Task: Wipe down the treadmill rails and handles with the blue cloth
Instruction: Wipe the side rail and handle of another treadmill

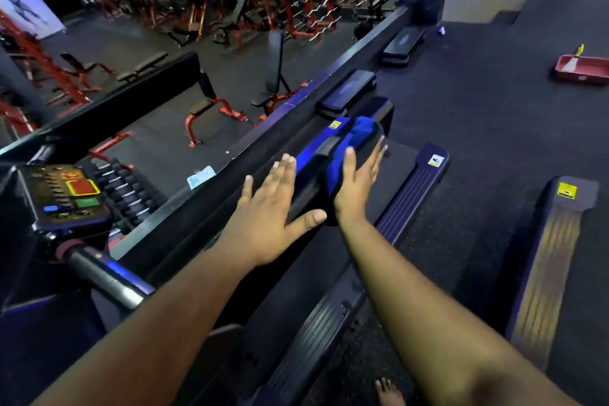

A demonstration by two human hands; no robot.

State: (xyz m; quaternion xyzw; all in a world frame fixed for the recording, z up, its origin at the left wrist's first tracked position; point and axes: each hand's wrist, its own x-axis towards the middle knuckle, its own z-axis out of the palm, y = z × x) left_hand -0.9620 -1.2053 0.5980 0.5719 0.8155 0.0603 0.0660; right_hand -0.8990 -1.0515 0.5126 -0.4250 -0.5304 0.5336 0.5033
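right hand (357,181), fingers spread, presses the blue cloth (349,148) on the treadmill rail (306,188); left hand (270,208), at nine o'clock, lies flat and empty.

Both hands reach out over the treadmill's left side: the left hand (273,208) lies flat and spread on the dark ledge (197,208) along the glass barrier, and the right hand (357,181) presses the blue cloth (349,148) onto the black rail (313,171), so the two hands and the cloth fill that stretch of rail between them. To the left the way is blocked by the console (62,198) and the chrome handle (105,277) jutting from it, while the ledge walls off the far side. To the right the treadmill belt (438,241) lies open between its ribbed side rails (408,194), with bare floor (494,109) beyond up to the red tray (581,71).
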